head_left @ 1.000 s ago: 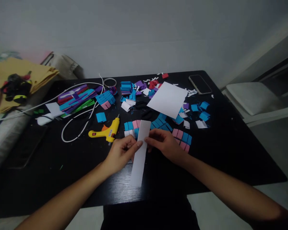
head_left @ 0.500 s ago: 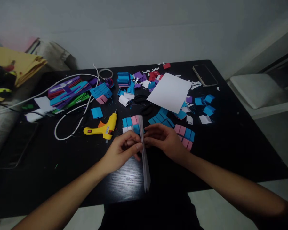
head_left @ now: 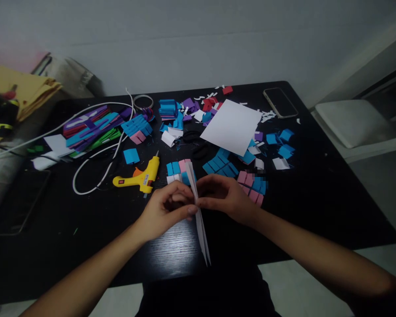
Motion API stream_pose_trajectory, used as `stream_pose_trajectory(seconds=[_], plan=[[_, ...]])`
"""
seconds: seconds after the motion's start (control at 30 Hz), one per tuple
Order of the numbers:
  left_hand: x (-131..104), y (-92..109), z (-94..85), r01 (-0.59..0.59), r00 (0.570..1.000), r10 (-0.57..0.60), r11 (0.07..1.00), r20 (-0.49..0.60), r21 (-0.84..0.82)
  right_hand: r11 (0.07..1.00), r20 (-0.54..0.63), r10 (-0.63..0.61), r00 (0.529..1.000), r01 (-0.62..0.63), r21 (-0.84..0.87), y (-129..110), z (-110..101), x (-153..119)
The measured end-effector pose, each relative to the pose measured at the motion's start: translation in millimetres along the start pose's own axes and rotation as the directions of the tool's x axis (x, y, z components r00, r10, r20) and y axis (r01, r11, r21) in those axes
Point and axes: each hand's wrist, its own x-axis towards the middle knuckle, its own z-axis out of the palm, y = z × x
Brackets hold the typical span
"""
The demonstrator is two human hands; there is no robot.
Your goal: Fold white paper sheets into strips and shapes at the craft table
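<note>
Folded white paper (head_left: 202, 233) stands on edge between my hands, its layers slightly apart at the near end. My left hand (head_left: 168, 209) pinches it from the left with thumb and curled fingers. From the right, my right hand (head_left: 226, 198) closes thumb and fingers on the same paper. Behind it lie pink, blue and white folded paper pieces (head_left: 174, 168), partly hidden. A blue group (head_left: 220, 164) and a pink and blue group (head_left: 251, 187) lie beyond and beside my right hand. A yellow glue gun (head_left: 139, 177) rests left of my left hand.
A white sheet (head_left: 232, 127) covers part of the scraps and black scissors (head_left: 200, 152). One phone (head_left: 280, 103) lies at the back right, another dark phone (head_left: 21, 202) at the left. A white cable (head_left: 86, 190) loops near colourful paper strips (head_left: 94, 130).
The folded paper has tilted, its near end swinging right and its far end left. Both hands still hold it. The whole view has shifted slightly.
</note>
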Motion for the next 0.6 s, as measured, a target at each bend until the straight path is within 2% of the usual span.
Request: stream_pose_trajectory(seconds=[0.2,0.3,0.43,0.6], plan=[[-1.5,-4.2,0.0,-0.019,1.000,0.018,0.997,0.007,0.069,1.000,-0.016,0.017,1.000,-0.017,-0.005,-0.3,0.2,0.4],[-0.7,-0.4,0.5,-0.028,0.999,0.028,1.000,0.030,-0.002,1.000,-0.020,0.031,0.999,-0.031,-0.004,-3.2,-0.9,-0.1],[1.5,5.5,-2.8,-0.048,0.999,0.047,0.990,-0.010,-0.130,0.997,-0.040,0.005,0.999,-0.002,0.077,-7.5,-4.0,-0.1],[3.9,5.2,-4.5,0.019,1.000,-0.023,0.975,-0.017,-0.224,0.987,-0.021,0.026,0.999,-0.023,0.159,-7.1,-6.7,1.1]])
